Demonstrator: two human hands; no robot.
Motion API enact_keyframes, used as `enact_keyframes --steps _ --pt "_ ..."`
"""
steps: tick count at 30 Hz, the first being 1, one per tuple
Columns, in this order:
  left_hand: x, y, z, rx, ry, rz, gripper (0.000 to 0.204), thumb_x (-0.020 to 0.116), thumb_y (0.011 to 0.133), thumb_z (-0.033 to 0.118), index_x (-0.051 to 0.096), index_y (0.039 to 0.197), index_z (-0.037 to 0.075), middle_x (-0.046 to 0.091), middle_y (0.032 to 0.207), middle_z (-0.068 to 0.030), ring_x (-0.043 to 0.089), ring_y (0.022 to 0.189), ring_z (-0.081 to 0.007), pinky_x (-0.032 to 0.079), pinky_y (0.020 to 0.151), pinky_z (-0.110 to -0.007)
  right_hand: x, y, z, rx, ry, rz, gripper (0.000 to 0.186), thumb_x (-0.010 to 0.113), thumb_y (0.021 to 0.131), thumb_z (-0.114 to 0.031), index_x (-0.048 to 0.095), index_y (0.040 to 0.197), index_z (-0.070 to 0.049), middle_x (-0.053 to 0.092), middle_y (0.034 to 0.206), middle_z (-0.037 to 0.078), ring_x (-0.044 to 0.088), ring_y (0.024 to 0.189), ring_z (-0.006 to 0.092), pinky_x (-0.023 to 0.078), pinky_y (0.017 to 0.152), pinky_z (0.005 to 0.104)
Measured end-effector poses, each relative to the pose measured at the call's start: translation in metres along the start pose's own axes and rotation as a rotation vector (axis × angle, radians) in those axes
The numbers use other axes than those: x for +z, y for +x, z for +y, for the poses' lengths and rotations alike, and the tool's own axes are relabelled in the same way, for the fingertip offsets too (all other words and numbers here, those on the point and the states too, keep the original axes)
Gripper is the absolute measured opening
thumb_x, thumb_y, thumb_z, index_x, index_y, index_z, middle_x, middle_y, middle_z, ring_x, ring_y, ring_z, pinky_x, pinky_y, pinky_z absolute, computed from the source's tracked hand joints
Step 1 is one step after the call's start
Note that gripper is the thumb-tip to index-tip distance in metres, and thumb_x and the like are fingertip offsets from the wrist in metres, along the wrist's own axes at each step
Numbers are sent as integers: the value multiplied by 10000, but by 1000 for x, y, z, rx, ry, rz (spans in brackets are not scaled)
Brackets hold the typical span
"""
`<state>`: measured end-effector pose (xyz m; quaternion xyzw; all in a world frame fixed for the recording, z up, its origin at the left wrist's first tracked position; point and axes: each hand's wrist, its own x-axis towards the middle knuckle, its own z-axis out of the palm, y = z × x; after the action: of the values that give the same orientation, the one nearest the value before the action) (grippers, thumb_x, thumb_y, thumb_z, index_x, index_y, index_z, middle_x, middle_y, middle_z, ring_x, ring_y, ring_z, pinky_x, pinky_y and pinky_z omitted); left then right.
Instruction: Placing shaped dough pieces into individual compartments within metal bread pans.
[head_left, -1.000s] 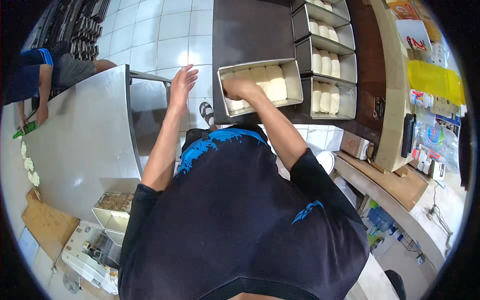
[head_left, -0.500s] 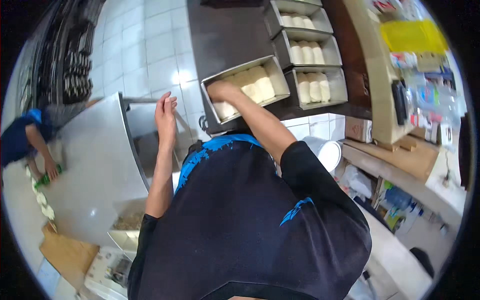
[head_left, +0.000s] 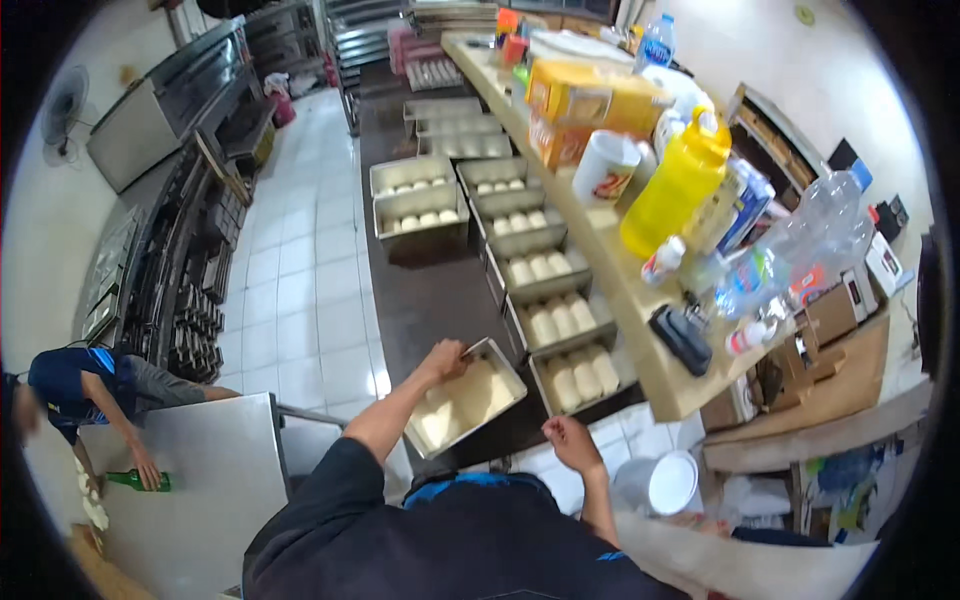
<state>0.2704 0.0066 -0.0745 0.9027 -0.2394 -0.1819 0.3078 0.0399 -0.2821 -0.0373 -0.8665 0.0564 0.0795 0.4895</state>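
Observation:
In front of me, a metal loaf pan (head_left: 503, 365) stands at a slant near the table's front edge. Pale dough (head_left: 482, 392) lies in it, partly blurred. My left hand (head_left: 440, 363) reaches across the pan, its fingers closed over the far rim. Just right of the pan, my right hand (head_left: 572, 443) hangs in the air with its fingers curled in; nothing shows in it. Nearest to that hand is another loaf pan (head_left: 545, 392) with rounded dough pieces (head_left: 586, 378), at the front of a row along the shelf side.
More dough-filled pans (head_left: 420, 222) stand farther back on the dark table (head_left: 425, 290). A raised shelf (head_left: 625, 345) at right carries bottles and boxes. At left, a co-worker's hand (head_left: 147, 472) holds a green bottle (head_left: 130, 480) on a metal table (head_left: 225, 450). A white bucket (head_left: 672, 483) stands right.
My right hand has come out of the pan and moved right. My left hand has moved onto the pan's far rim. The view has tilted up, showing more table.

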Motion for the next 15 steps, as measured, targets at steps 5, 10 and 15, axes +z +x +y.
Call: enact_keyframes --steps 5,10,15 --pt "10 -37 -13 -520 -611 610 250 621 888 153 670 1063 -18 695 894 -161 635 712 -302 538 690 -420 -27 20 -7 28 -37 -137 161 625 969 -145 708 1036 -24 732 933 93 659 802 226 522 743 340" --pt "90 -56 15 -896 -835 1272 619 527 860 26 382 1460 -23 615 1184 -232 655 1008 -316 561 803 -419 -35 59 -40 -98 -212 -444 199 606 977 -186 709 1047 -31 749 970 109 689 842 300 535 768 392" --pt "28 -129 128 -717 -1463 289 430 568 986 133 549 1385 -28 587 1386 -210 570 1262 -357 466 1052 -376 -38 96 -80 -257 -417 -576 229 578 975 -221 709 1066 -58 763 1000 111 707 921 379 528 798 463"
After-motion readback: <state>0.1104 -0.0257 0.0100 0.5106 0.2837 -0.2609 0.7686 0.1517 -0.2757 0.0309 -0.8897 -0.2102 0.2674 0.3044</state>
